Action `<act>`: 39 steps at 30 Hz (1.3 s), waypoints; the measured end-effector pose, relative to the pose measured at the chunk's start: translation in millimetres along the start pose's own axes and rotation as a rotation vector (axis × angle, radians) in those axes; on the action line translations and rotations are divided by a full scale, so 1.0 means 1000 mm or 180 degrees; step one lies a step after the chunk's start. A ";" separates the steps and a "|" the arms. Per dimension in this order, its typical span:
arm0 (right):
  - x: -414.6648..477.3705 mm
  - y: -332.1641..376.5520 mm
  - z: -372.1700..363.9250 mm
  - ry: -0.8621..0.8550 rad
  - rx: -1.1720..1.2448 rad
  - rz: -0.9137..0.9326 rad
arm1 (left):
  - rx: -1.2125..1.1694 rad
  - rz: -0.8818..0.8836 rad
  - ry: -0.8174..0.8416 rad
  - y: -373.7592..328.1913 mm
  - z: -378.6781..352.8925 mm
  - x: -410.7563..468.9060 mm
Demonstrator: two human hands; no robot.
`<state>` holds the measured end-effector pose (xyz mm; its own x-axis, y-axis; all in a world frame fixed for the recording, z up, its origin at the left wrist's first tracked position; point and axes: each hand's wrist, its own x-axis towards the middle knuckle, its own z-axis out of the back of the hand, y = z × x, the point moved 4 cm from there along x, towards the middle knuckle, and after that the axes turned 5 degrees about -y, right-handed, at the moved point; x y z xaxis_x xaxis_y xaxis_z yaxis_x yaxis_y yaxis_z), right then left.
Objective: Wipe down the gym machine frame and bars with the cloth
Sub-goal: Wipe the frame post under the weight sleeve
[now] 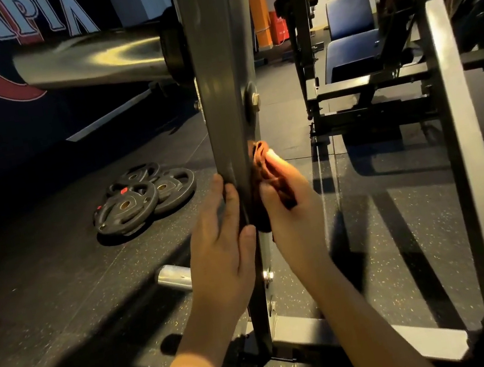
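The brown cloth (pixel 268 175) is bunched against the right face of the grey upright post (pixel 219 91), gripped by the right hand (pixel 294 216). Directly opposite, the left hand (pixel 223 250) lies flat, fingers straight, on the post's left face. Weight plates (pixel 143 196) are piled on the floor (pixel 60 293) to the left. A blue padded seat (pixel 350 37) stands far right.

upright (pixel 221 106): grey steel, vertical | cloth (pixel 263 163): brown-orange, bunched, against upright's right face
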<state>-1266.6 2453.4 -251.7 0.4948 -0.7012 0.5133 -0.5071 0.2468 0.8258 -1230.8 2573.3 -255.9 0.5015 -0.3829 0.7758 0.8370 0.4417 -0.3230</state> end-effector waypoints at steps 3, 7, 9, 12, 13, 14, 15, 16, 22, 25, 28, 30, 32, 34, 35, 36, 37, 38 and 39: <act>-0.012 -0.022 -0.005 -0.0037 0.0420 -0.1187 | -0.0052 -0.0071 -0.0002 0.000 0.001 0.000; -0.034 -0.029 -0.009 -0.0019 0.0479 -0.1695 | -0.0178 0.0041 -0.0030 -0.003 0.000 -0.002; -0.018 -0.006 -0.011 -0.0012 0.0548 -0.0918 | -0.0133 0.0042 -0.0054 -0.004 -0.001 -0.002; 0.002 0.008 -0.012 0.0145 0.0447 -0.0210 | -0.0075 0.0003 -0.0034 -0.004 0.000 -0.001; 0.001 0.000 -0.012 0.0134 0.0366 -0.0399 | -0.0095 0.0002 -0.0003 -0.003 0.000 -0.001; -0.005 -0.012 -0.012 0.0095 0.0377 -0.0838 | -0.0130 -0.0006 0.0021 -0.002 0.000 -0.002; -0.014 -0.025 -0.013 0.0097 0.0434 -0.1364 | -0.0169 -0.0013 0.0037 -0.001 0.000 -0.002; -0.024 -0.038 -0.015 0.0100 0.0475 -0.1824 | -0.0199 -0.0005 0.0034 -0.001 -0.001 -0.002; -0.012 0.003 -0.013 0.0248 0.0730 -0.1219 | -0.0315 0.0154 0.0016 -0.003 -0.002 -0.002; 0.003 0.023 -0.015 0.0435 0.0759 -0.0584 | -0.0365 0.0120 0.0070 -0.003 -0.001 -0.002; -0.010 -0.005 -0.013 0.0287 0.0249 -0.1473 | -0.0235 0.0036 0.0024 -0.003 0.002 -0.001; -0.029 -0.018 -0.011 0.0258 0.0242 -0.2375 | -0.0265 0.0035 0.0024 -0.004 0.003 -0.001; -0.029 -0.012 -0.012 0.0277 0.0309 -0.2170 | -0.0336 0.0120 0.0061 -0.005 0.002 -0.002; -0.014 0.011 -0.016 0.0260 0.0567 -0.1384 | -0.0382 0.0200 0.0091 -0.005 0.003 -0.003; -0.006 0.022 -0.017 0.0292 0.0680 -0.1037 | -0.0416 0.0220 0.0106 -0.005 0.003 -0.003; 0.001 0.027 -0.018 0.0363 0.0752 -0.0837 | -0.0448 0.0242 0.0122 -0.005 0.004 -0.003; 0.006 0.029 -0.019 0.0462 0.0791 -0.0787 | -0.0457 0.0263 0.0137 -0.005 0.004 -0.003; 0.008 0.023 -0.019 0.0530 0.0738 -0.0877 | -0.0445 0.0282 0.0156 -0.005 0.004 -0.003; 0.005 0.016 -0.018 0.0561 0.0609 -0.1106 | -0.0428 0.0301 0.0180 -0.006 0.004 -0.004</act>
<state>-1259.5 2465.6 -231.5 0.7638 -0.5916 0.2582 -0.4025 -0.1238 0.9070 -1238.6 2575.2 -254.6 0.5879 -0.3915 0.7079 0.8053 0.3668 -0.4659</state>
